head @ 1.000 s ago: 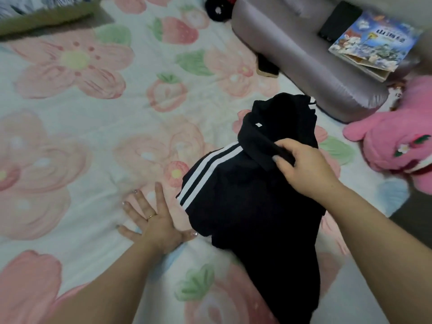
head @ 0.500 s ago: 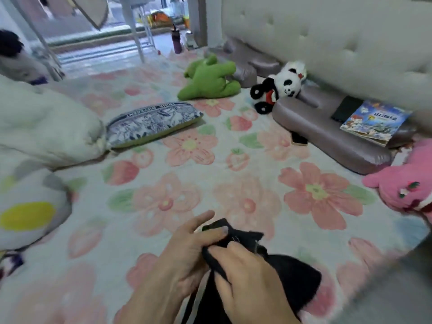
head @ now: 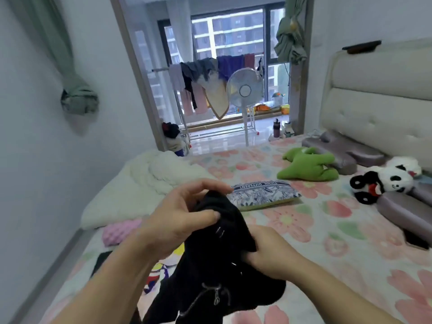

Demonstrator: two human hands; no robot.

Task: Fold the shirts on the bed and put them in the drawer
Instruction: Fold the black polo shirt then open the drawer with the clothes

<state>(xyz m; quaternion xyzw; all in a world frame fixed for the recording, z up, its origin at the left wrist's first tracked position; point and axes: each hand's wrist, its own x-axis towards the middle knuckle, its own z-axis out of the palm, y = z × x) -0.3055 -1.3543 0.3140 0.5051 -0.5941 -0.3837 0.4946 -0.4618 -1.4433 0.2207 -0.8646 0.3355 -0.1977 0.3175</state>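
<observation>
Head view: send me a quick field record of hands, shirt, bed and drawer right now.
left hand: pinches the top of the black shirt
right hand: grips the shirt lower down
shirt state: bunched, held up between both hands, not folded
bed: floral sheet; green plush toy, panda toy, patterned pillow and white blanket lie on it
drawer: not in view

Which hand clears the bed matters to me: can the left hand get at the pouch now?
Probably not yet: the left hand pinches the shirt, which the right hand grips too. Nothing stands between it and the pouch, so after letting go it likely could.
</observation>
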